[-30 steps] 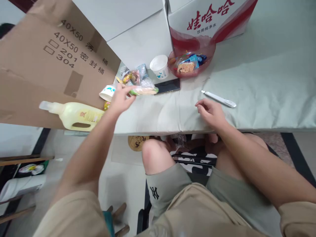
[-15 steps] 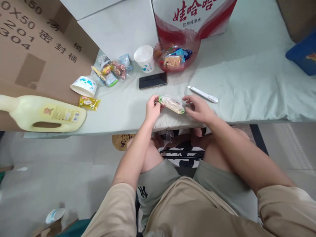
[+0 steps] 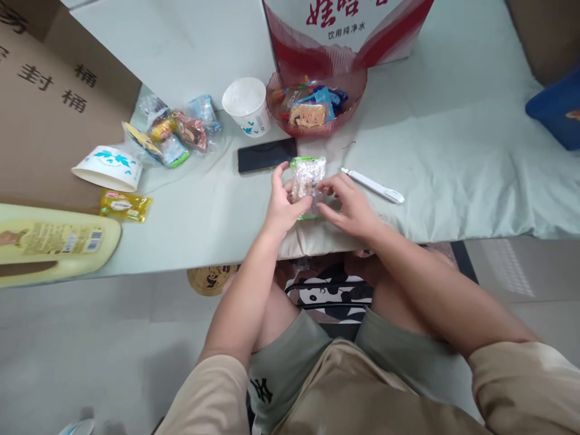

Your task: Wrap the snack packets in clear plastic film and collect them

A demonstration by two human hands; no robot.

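Note:
A clear snack packet point(image 3: 308, 175) with green ends stands out between my hands near the table's front edge, its broad side facing me. My left hand point(image 3: 283, 202) is closed on its left side, with the thumb lying across the lower front. My right hand point(image 3: 347, 202) is at the packet's right edge; its fingers are curved and parted from the thumb, and the tips overlap the wrapper. Just beyond the left fingers lies a dark phone point(image 3: 266, 155). Right of my right hand is a white pen-shaped cutter point(image 3: 374, 185).
Behind the phone stand a white paper cup point(image 3: 247, 109) and a pink glass bowl point(image 3: 317, 130) of wrapped snacks. Leftward are a bag of snacks point(image 3: 179, 130), a tipped paper cup point(image 3: 109, 169), a yellow packet point(image 3: 125, 205) and a yellow bottle point(image 3: 67, 241). Boxes point(image 3: 344, 36) line the back.
The snack packet has turned from lying slanted to showing its broad side. My right hand has moved left to its edge, and the left thumb now lies across its front. The view has shifted.

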